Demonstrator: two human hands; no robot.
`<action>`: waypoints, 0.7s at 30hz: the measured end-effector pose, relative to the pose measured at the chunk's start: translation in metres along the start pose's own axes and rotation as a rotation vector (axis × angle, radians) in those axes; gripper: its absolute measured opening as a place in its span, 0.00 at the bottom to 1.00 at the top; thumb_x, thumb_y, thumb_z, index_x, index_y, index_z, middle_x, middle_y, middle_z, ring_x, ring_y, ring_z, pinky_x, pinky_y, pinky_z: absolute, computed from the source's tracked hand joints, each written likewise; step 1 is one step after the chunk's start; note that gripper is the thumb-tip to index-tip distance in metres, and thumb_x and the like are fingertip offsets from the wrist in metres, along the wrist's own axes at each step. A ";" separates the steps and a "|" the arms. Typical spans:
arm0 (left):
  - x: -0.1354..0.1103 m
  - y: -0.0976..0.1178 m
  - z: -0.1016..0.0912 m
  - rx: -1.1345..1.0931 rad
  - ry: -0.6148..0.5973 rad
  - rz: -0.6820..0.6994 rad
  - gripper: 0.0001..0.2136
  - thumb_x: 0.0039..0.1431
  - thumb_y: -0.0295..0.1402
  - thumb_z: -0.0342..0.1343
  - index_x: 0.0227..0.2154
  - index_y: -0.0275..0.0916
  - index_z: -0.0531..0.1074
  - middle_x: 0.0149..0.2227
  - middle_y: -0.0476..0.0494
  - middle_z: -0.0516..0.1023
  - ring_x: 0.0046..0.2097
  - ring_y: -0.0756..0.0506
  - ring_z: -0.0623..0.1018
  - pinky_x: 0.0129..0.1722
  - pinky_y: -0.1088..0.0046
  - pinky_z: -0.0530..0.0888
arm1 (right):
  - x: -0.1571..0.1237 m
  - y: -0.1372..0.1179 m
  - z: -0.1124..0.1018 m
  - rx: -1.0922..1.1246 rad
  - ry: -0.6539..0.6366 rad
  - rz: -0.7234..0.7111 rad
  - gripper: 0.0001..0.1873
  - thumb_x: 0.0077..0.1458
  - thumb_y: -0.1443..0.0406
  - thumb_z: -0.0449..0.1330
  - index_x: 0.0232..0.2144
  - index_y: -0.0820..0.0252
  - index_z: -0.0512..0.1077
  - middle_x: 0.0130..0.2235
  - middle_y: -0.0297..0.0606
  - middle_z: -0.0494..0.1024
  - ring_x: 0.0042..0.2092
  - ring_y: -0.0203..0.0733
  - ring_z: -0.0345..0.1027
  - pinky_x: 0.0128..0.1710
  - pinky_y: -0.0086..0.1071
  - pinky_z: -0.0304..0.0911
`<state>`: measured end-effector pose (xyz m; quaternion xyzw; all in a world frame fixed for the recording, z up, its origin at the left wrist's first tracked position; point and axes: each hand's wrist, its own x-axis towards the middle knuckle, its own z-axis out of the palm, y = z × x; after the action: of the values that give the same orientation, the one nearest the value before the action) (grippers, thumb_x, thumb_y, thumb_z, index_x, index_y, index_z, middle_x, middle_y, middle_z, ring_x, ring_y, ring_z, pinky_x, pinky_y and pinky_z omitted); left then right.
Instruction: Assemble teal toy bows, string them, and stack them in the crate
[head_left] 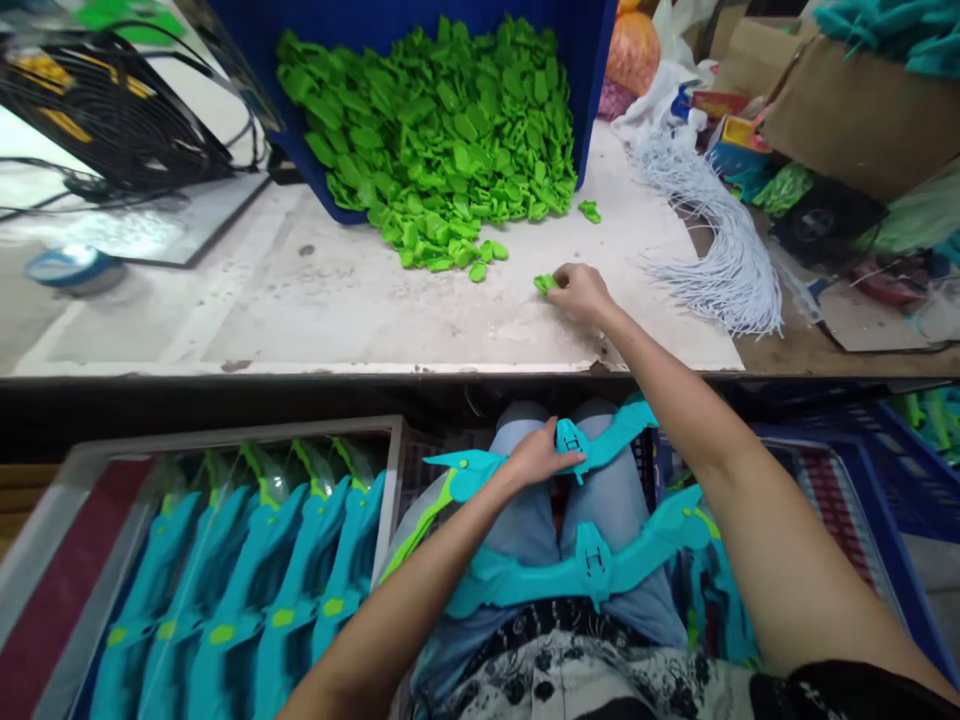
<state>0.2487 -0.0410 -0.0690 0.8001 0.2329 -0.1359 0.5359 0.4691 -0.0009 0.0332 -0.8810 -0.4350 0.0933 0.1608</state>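
My right hand (583, 293) is over the white worktop, its fingers closed on a small green plastic piece (544, 284). Above my lap, my left hand (537, 456) grips a long, bent turquoise plastic part (611, 447) near its raised middle, which has a slot. Part of it is hidden behind my right forearm. A second turquoise part (525, 582) of similar shape lies across my thighs, closer to my waist. Many loose green pieces (450, 130) spill from a tipped blue bin (589, 100) onto the worktop ahead.
A crate (394, 480) on the left holds a row of turquoise parts with green tabs. On the right, a blue crate (870, 510) holds more parts. White strings (739, 270) lie on the worktop's right side, near a cardboard box (847, 120). A tape roll (71, 268) sits left.
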 end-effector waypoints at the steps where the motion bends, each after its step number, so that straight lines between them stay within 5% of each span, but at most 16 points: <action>1: 0.001 -0.002 0.001 -0.030 -0.008 0.027 0.34 0.48 0.47 0.63 0.56 0.35 0.66 0.39 0.39 0.80 0.42 0.38 0.78 0.41 0.65 0.72 | -0.003 0.001 0.000 0.019 0.022 0.018 0.16 0.55 0.66 0.57 0.44 0.65 0.77 0.44 0.45 0.80 0.47 0.48 0.72 0.45 0.32 0.63; 7: 0.001 -0.005 0.005 -0.094 -0.025 0.114 0.21 0.49 0.46 0.61 0.42 0.37 0.70 0.39 0.42 0.79 0.41 0.42 0.77 0.39 0.69 0.72 | -0.019 0.006 -0.005 -0.003 0.058 0.055 0.16 0.57 0.66 0.55 0.44 0.65 0.75 0.44 0.46 0.79 0.49 0.49 0.71 0.48 0.34 0.63; 15: 0.003 -0.007 0.008 -0.115 -0.008 0.111 0.23 0.48 0.47 0.62 0.43 0.36 0.71 0.36 0.43 0.78 0.38 0.43 0.76 0.37 0.69 0.72 | -0.028 0.000 -0.001 -0.207 0.049 -0.078 0.20 0.54 0.70 0.56 0.50 0.74 0.69 0.53 0.59 0.70 0.55 0.59 0.65 0.55 0.47 0.59; 21: 0.004 -0.009 0.008 -0.128 0.013 0.114 0.25 0.48 0.46 0.63 0.45 0.35 0.72 0.37 0.42 0.79 0.39 0.42 0.77 0.39 0.68 0.73 | -0.018 0.006 -0.013 -0.128 0.055 -0.026 0.19 0.57 0.64 0.56 0.48 0.73 0.69 0.46 0.53 0.75 0.50 0.54 0.68 0.51 0.43 0.60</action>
<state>0.2475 -0.0448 -0.0806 0.7769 0.1987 -0.0850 0.5914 0.4665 -0.0217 0.0440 -0.8861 -0.4468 0.0388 0.1173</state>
